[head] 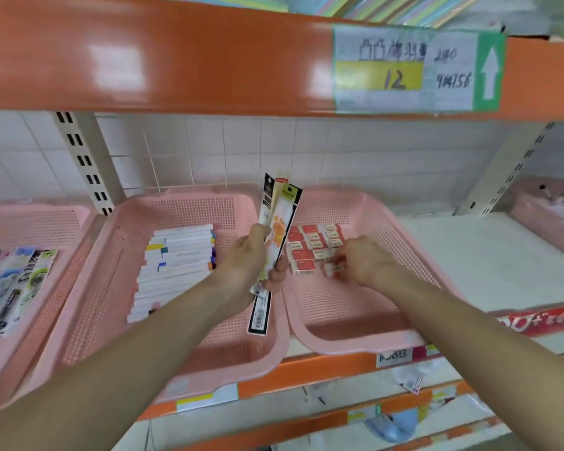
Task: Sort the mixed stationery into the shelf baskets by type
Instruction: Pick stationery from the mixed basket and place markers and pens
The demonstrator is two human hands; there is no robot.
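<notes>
My left hand (pixel 249 255) grips a bundle of long pen packets (pixel 275 222), held upright between two pink baskets. My right hand (pixel 360 260) is inside the right pink basket (pixel 355 333), its fingers pinching a small red-and-white eraser box (pixel 332 268) at the front of a neat block of eraser boxes (pixel 313 242). The middle pink basket (pixel 88 307) holds a row of white pen boxes (pixel 173 265). The left pink basket (pixel 33 219) holds packaged pens (pixel 10 288).
An orange shelf beam (pixel 144 53) with a price label (pixel 414 70) runs overhead. Grey slotted uprights (pixel 85 161) stand behind the baskets. Bare white shelf board (pixel 489 255) lies to the right, with another pink basket (pixel 547 209) at the far right. Lower shelves (pixel 388 418) hold loose items.
</notes>
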